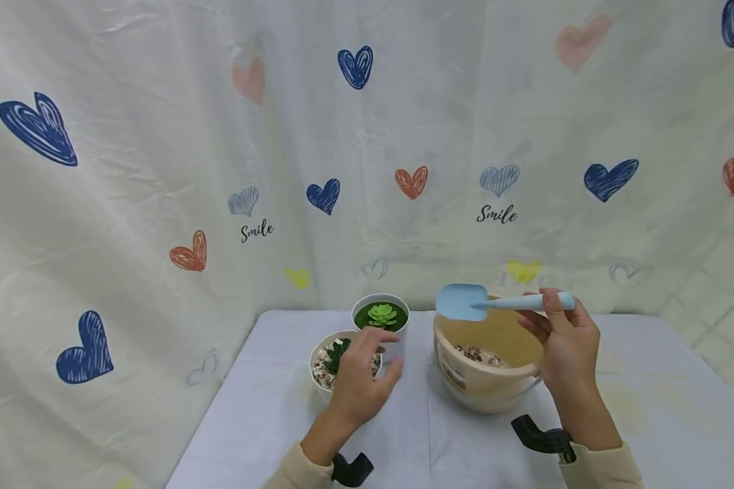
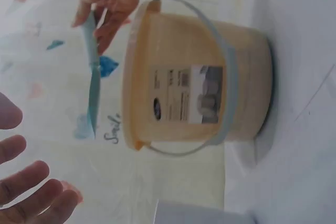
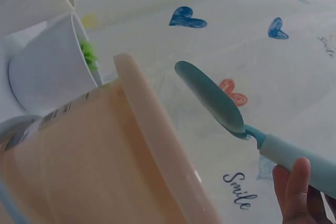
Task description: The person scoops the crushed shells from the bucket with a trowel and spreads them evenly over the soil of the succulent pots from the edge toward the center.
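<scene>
My right hand [image 1: 565, 339] grips a light blue hand trowel [image 1: 461, 302] by its handle, above the rim of a beige bucket [image 1: 483, 397]. The blade points left and lies level over the bucket's far side. Inside the bucket, small mixed pebbles [image 1: 482, 356] cover part of the bottom. My left hand [image 1: 363, 377] hovers with relaxed, parted fingers, holding nothing. It overlaps a white pot of pebbles [image 1: 325, 370] with a dark green succulent [image 1: 336, 354], partly hiding it. Behind stands a second white pot [image 3: 50, 66] with a bright green succulent [image 1: 382, 314].
A white cloth covers the table [image 1: 232, 421]. Behind it hangs a pale curtain [image 1: 428, 122] printed with hearts and "Smile". The bucket has a light blue handle [image 2: 229, 77] folded down against its side and a printed label [image 2: 186, 94].
</scene>
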### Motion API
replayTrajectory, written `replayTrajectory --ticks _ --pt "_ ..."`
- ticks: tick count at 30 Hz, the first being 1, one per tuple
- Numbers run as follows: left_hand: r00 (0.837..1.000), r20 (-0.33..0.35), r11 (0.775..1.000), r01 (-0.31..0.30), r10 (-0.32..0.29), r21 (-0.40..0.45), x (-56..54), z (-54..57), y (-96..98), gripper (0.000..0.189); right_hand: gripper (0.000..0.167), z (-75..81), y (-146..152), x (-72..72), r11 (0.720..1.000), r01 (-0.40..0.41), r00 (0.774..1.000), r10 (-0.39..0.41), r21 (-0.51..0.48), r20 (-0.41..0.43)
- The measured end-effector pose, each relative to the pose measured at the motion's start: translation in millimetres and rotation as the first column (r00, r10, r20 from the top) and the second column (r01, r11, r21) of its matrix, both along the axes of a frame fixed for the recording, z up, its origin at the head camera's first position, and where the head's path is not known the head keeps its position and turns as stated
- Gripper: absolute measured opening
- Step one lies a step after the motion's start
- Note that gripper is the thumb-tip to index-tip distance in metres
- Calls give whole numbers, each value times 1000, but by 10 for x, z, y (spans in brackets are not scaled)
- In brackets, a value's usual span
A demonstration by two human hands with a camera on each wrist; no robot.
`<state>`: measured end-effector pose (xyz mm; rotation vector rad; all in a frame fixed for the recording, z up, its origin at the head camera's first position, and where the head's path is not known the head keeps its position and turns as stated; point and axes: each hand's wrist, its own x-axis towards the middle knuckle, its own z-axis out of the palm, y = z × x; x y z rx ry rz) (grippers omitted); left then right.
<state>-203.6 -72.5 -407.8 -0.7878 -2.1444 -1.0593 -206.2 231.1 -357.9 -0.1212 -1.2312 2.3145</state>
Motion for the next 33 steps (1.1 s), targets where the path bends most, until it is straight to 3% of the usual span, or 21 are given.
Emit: replayTrajectory --ticks 2,5,8,10,12,16,18,22,33 --pt "997 63 999 43 -42 -15 -35 -44 199 27 28 -44 79 17 1000 21 1000 -21 5 14" --pt "980 190 998 57 -53 -16 -142 -161 421 34 23 -109 162 19 998 33 998 -37 52 60" --pt "950 310 999 37 -37 4 -254 -295 556 46 20 -161 199 3 986 13 990 -36 164 136" --pt "928 371 999 41 -46 22 -307 -357 617 53 24 -183 202 -11 954 -7 980 -53 300 189" --pt "904 423 998 49 -62 43 -344 -400 674 58 28 -195 198 -25 883 -24 969 -94 469 227" --pt "873 474 992 85 -117 88 -414 -459 794 62 40 -188 194 -52 673 -63 952 -181 737 247" --pt "854 496 987 110 -156 121 -450 -494 838 62 43 -193 199 -78 590 -86 950 -193 802 244" --pt "814 542 974 127 -209 185 -518 -556 862 60 44 -223 185 -148 460 -108 953 -205 881 224" --pt "762 592 953 104 -261 285 -619 -557 931 56 39 -235 139 -268 216 -85 951 -274 973 144"
